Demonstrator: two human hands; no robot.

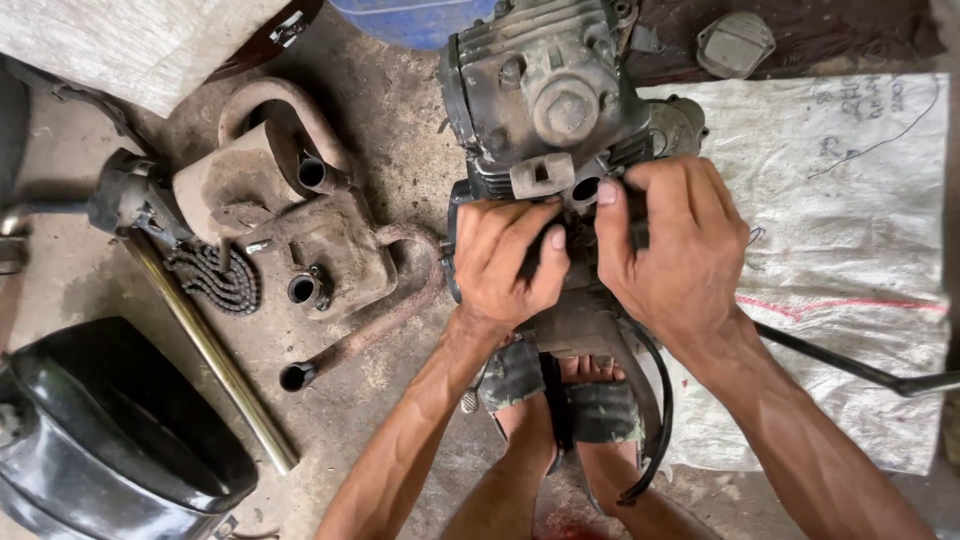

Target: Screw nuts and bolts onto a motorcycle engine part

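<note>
Down on the workshop floor, a grimy motorcycle engine (555,120) stands partly on a white woven sack (850,250), between the person's sandalled feet. Both hands press on its middle, just below the cylinder. To work well here, I judge steady, even pressure from both sides matters, thumbs kept clear of sharp fins. The left hand (505,265) is curled tight around the casing's edge; the right hand (670,245) is clamped over a dark part beside it. Rusty exhaust pipes (320,260) lie well apart.
</note>
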